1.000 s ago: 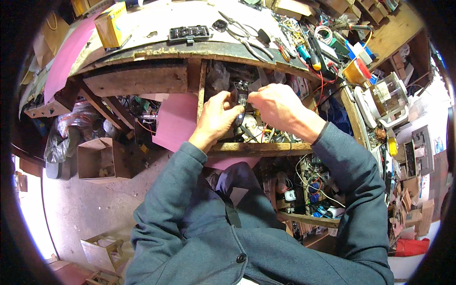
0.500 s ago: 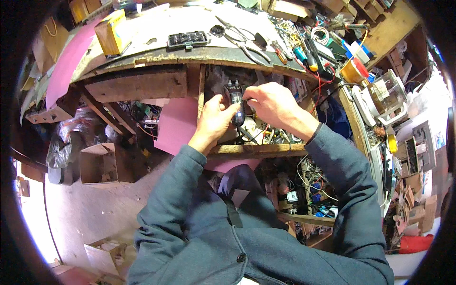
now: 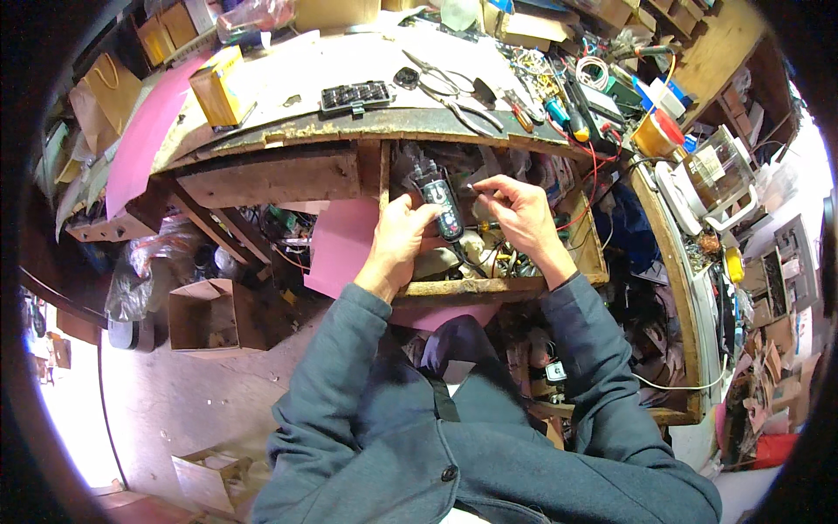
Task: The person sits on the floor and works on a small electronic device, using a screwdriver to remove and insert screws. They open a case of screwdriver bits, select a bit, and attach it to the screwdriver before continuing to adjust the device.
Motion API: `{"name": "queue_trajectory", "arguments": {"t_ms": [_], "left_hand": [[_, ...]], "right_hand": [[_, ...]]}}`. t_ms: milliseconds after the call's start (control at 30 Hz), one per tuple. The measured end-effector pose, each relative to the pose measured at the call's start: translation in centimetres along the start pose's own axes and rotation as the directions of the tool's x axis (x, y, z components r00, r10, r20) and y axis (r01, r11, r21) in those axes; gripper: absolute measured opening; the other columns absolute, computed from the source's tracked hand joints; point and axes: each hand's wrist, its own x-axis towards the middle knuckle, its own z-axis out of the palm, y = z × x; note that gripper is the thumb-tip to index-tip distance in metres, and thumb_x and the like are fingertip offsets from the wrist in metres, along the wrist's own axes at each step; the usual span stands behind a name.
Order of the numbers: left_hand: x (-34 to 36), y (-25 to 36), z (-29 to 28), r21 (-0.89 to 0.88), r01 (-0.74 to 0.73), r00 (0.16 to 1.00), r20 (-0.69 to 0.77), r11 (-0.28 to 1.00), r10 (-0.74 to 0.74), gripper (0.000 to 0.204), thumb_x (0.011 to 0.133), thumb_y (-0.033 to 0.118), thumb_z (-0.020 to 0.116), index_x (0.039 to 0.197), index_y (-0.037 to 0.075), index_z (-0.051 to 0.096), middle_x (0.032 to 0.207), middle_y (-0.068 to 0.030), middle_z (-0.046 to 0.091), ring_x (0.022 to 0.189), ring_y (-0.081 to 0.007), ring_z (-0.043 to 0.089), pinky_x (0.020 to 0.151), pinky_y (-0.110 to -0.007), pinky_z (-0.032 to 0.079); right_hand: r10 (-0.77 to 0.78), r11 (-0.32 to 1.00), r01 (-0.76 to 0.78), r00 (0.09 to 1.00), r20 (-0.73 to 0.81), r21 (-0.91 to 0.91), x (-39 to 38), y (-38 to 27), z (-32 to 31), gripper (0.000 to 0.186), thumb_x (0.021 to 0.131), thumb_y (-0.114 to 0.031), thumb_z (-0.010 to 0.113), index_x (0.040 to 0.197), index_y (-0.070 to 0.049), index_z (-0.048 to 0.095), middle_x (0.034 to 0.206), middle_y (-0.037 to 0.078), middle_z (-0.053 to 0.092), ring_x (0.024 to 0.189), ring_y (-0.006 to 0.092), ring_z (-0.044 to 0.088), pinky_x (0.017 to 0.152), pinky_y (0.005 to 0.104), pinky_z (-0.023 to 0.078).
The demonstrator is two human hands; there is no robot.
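Observation:
My left hand point(image 3: 401, 237) is closed around a slim black handheld device point(image 3: 448, 220), its thumb lying along the device's side. Metal-tipped prongs stick up from the device's far end, pale markings cover its face, and a dark cable leaves its near end. Just to the right, my right hand point(image 3: 526, 220) is apart from the device. Its thumb and forefinger are pinched around something small and shiny that I cannot make out. Both hands are over an open wooden drawer point(image 3: 489, 286) full of wires, plastic bags and small parts.
On the bench behind lie a black tray of small bits point(image 3: 355, 98), pliers point(image 3: 471, 118), screwdrivers point(image 3: 576, 122) and tangled wires. A yellow box point(image 3: 223, 92) stands at the left. A clear-sided appliance point(image 3: 717, 170) is at the right. A cardboard box point(image 3: 214, 314) sits on the floor.
My right hand has drawn away from the device to the right. The device has tilted in my left hand, its face turned more toward me. The whole view has shifted a little.

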Motion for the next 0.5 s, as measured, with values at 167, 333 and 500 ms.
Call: {"name": "queue_trajectory", "arguments": {"t_ms": [167, 333, 500], "left_hand": [[-0.1, 0.0, -0.3, -0.030, 0.032, 0.999, 0.000, 0.999, -0.032, 0.017, 0.096, 0.007, 0.061, 0.113, 0.005, 0.061, 0.100, -0.0069, 0.072, 0.086, -0.0196, 0.074, 0.071, -0.039, 0.065], [-0.5, 0.3, 0.0, -0.052, 0.034, 0.999, -0.008, 0.998, -0.034, 0.017, 0.097, 0.008, 0.060, 0.113, 0.004, 0.062, 0.101, -0.0084, 0.073, 0.087, -0.0210, 0.075, 0.072, -0.039, 0.065], [-0.6, 0.5, -0.1, -0.050, 0.033, 0.999, 0.017, 0.998, -0.032, 0.019, 0.098, 0.010, 0.060, 0.116, 0.003, 0.062, 0.103, -0.0091, 0.074, 0.087, -0.0202, 0.075, 0.074, -0.039, 0.065]], "right_hand": [[-0.004, 0.999, 0.002, 1.000, 0.028, 0.048, 0.1, 1.1, 1.0, 0.019, 0.092, -0.011, 0.074, 0.110, -0.005, 0.075, 0.074, 0.003, 0.068, 0.065, 0.0065, 0.054, 0.060, 0.0260, 0.046], [0.029, 0.994, -0.034, 0.998, 0.050, 0.103, 0.0, 1.6, 1.3, 0.019, 0.093, -0.011, 0.074, 0.110, -0.003, 0.075, 0.074, 0.001, 0.067, 0.066, 0.0053, 0.053, 0.061, 0.0251, 0.046], [0.041, 0.994, -0.047, 0.997, 0.062, 0.098, -0.1, 1.8, 1.2, 0.019, 0.094, -0.011, 0.073, 0.111, -0.003, 0.075, 0.084, 0.007, 0.074, 0.073, 0.0082, 0.062, 0.068, 0.0276, 0.052]]}}
